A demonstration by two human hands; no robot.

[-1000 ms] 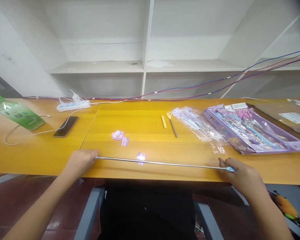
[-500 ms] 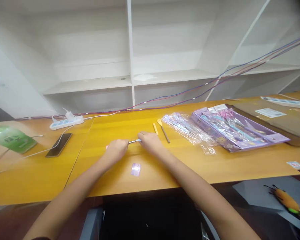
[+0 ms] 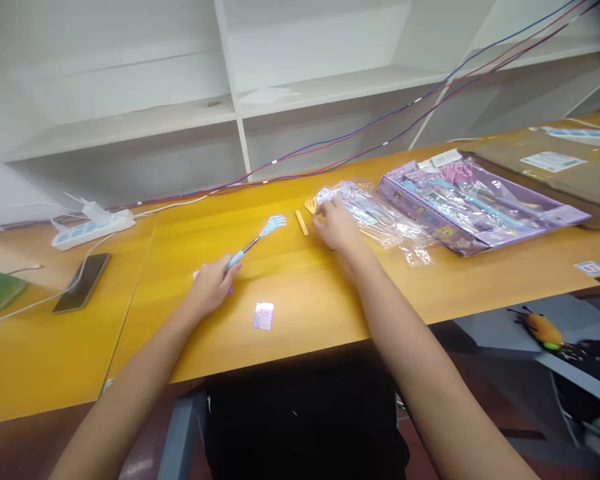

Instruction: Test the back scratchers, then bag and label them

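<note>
My left hand (image 3: 215, 283) is wrapped round the handle of a blue back scratcher (image 3: 250, 245), whose hand-shaped head points up and right over the table. My right hand (image 3: 336, 227) is at the yellow back scratcher (image 3: 311, 207); its fingers are bent and blurred, so whether they grip it cannot be made out. A short yellow handle (image 3: 301, 223) lies just left of that hand. Clear plastic wrappers (image 3: 375, 213) lie beyond and to the right of it. Nearer me on the table is a small purple card (image 3: 263, 316), with another partly under my left hand.
A purple box (image 3: 430, 217) of wrapped scratchers and a cardboard box (image 3: 555, 173) are at the right. At the left are a phone (image 3: 82, 283), a power strip (image 3: 94, 228) and a green bag (image 3: 0, 290). Cables run along the shelf base.
My right hand has left the blue scratcher and moved right to the yellow one. My left hand still holds the blue scratcher, now tilted with its head uncovered. The view has shifted.
</note>
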